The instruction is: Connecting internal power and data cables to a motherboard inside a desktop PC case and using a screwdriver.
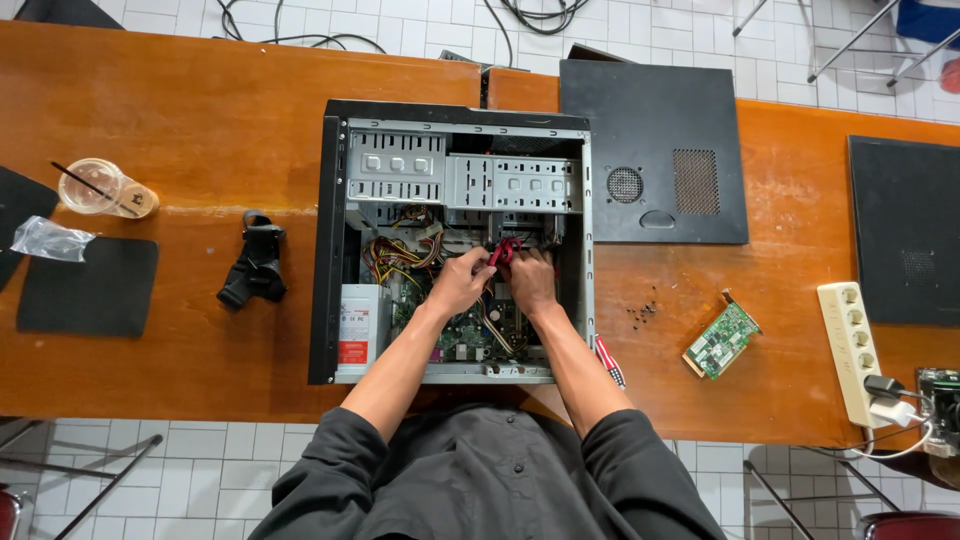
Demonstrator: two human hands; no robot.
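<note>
An open desktop computer case (330, 240) lies on its side on the orange wooden table (180, 130), its drive cages, bundled wires and green motherboard (455, 335) exposed. Both my hands are inside it, close together. My left hand (462, 280) and my right hand (530, 278) both pinch a thin red flat cable (503, 250) near the lower drive bay. My forearms reach in from the near edge of the case.
The case's black side panel (655, 150) lies to the right, with loose screws (642, 312) and a green expansion card (722, 335) nearby. A white power strip (850, 345) is far right. A black strap (255, 262), a mouse pad (90, 285) and a plastic cup (100, 190) are left.
</note>
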